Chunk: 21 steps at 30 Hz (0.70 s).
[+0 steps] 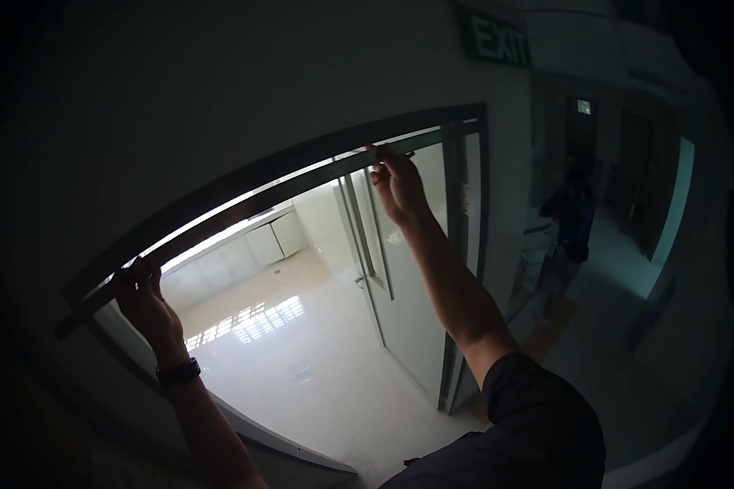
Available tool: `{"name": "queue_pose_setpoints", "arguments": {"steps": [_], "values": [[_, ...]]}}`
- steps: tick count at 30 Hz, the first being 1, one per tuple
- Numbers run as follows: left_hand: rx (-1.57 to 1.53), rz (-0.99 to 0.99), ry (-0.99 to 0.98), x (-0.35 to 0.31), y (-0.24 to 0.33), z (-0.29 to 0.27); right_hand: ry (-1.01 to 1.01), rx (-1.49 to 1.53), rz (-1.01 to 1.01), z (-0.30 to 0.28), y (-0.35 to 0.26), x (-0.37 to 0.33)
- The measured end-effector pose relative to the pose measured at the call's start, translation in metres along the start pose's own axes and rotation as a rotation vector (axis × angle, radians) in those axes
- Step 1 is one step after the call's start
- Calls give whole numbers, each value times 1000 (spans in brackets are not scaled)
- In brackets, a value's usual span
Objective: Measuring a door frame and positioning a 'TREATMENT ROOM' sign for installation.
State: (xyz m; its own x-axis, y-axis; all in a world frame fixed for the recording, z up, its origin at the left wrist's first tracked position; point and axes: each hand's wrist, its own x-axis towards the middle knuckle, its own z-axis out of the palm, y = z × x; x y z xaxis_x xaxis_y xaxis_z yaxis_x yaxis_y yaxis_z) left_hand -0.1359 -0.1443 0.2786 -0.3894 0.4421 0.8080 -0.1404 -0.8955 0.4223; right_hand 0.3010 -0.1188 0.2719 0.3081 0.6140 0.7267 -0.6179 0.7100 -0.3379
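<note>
A long, flat dark bar [261,198] spans the upper part of a doorway, a little below the dark head of the door frame [294,163]. Near the bar's left end my left hand [148,306] is raised, its fingers closed around the lower edge; a black watch [178,372] is on that wrist. Farther right, my right hand [399,186] reaches up with fingers pinched at the bar near its right end. A small dark tip pokes out beside those fingers, too dim to name. Bright slits show between bar and frame.
A pale door [400,301] stands open into a bright tiled room with low white cabinets [249,251]. Above the frame's right corner hangs a green sign [497,41]. In the dim corridor at right stands a person in blue [573,216].
</note>
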Motion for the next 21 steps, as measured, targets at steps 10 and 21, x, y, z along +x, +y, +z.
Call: {"name": "queue_pose_setpoints", "arguments": {"steps": [10, 21], "values": [[34, -22, -58, -3, -1, 10, 27, -71, -17, -7, -15, -1], [3, -12, -12, -8, 4, 16, 2, -50, -2, -13, -14, 2]]}}
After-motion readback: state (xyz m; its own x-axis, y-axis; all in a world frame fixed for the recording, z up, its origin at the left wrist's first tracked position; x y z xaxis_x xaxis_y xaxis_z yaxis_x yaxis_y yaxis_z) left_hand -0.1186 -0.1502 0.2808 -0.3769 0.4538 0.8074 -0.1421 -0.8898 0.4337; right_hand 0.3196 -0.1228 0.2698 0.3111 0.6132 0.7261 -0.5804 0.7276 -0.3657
